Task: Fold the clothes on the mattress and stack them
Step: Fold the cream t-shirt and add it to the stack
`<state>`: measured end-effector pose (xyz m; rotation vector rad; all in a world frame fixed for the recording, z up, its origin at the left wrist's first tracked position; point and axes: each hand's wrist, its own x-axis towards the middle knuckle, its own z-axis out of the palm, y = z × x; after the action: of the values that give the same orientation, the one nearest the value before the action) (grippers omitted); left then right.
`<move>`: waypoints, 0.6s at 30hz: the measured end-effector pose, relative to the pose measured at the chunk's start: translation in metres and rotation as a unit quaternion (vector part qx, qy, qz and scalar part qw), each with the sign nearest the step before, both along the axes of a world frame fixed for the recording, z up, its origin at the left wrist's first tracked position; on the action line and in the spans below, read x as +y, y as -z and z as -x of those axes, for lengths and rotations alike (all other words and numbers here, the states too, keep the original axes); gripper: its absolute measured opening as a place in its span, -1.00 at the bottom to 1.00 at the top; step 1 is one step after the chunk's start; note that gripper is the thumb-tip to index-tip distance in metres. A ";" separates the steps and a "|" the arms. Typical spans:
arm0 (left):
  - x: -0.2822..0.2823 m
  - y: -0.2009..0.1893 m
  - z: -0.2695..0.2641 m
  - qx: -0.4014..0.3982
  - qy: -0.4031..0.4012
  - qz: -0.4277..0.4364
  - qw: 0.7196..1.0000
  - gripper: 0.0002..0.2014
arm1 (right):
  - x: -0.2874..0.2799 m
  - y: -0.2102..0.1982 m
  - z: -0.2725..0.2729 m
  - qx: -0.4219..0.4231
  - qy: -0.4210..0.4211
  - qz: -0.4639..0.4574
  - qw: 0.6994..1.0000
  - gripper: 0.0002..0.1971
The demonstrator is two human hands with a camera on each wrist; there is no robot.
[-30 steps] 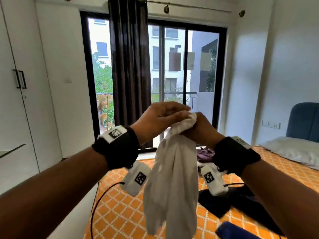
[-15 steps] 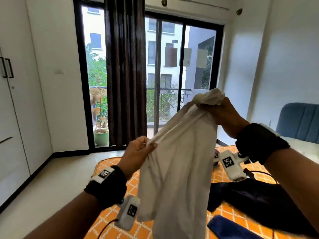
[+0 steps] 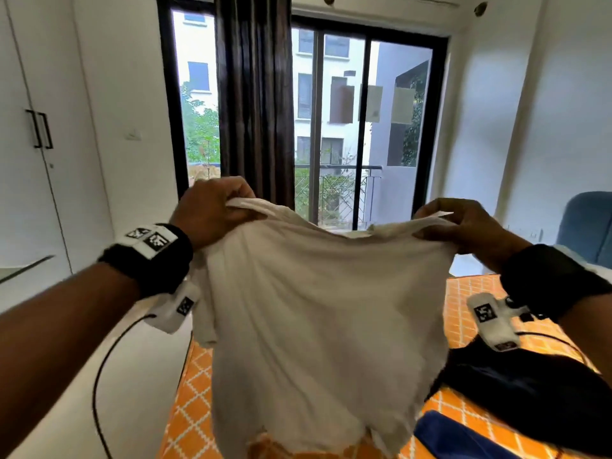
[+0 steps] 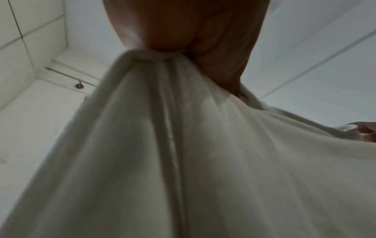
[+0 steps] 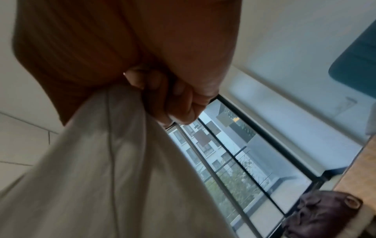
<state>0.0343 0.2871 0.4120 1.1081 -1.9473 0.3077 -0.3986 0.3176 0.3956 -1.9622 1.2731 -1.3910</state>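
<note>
A white garment (image 3: 314, 309) hangs spread wide in the air above the orange patterned mattress (image 3: 463, 309). My left hand (image 3: 215, 207) grips its upper left corner and my right hand (image 3: 463, 223) grips the upper right corner, both at chest height. The left wrist view shows the white cloth (image 4: 183, 153) bunched under my left hand (image 4: 183, 32). In the right wrist view my right hand's fingers (image 5: 179, 99) curl round the cloth's edge (image 5: 114, 145). A black garment (image 3: 530, 385) and a blue one (image 3: 463, 438) lie on the mattress at the right.
A purple-brown garment (image 5: 321, 214) lies near the mattress's far end. Behind the bed are a glass sliding door (image 3: 347, 127) with a dark curtain (image 3: 255, 94). White wardrobe doors (image 3: 33, 144) stand at the left, a blue headboard (image 3: 586, 226) at the right.
The hands started together on the bunched cloth, then moved apart. The left hand rose and the right came down level, and the white garment is now spread wide between them.
</note>
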 end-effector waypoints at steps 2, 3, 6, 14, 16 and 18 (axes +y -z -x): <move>0.004 -0.005 -0.018 -0.007 -0.006 -0.017 1.000 -0.53 | 0.005 -0.001 0.010 0.041 0.041 -0.018 0.998 -0.80; 0.008 -0.004 -0.024 -0.006 0.001 -0.026 1.000 -0.52 | 0.007 0.000 0.012 0.044 0.045 -0.019 0.998 -0.79; 0.021 0.007 -0.035 0.003 0.015 -0.041 0.999 -0.59 | 0.015 0.003 0.010 0.052 0.039 -0.013 0.998 -0.81; 0.026 0.066 -0.088 -0.047 -0.039 -0.155 0.986 -0.62 | 0.003 0.020 0.021 0.113 -0.024 -0.125 0.985 -0.48; 0.016 0.075 -0.097 -0.038 -0.038 -0.194 0.979 -0.62 | -0.011 0.025 0.024 0.132 -0.033 -0.164 0.977 -0.59; -0.003 0.080 -0.105 -0.014 -0.025 -0.238 0.971 -0.62 | -0.029 0.027 0.025 0.134 -0.039 -0.189 0.972 -0.78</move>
<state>0.1397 0.2838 0.3322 1.4634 -2.0776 -0.1309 -0.4237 0.2889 0.3685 -1.9467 1.4376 -0.7901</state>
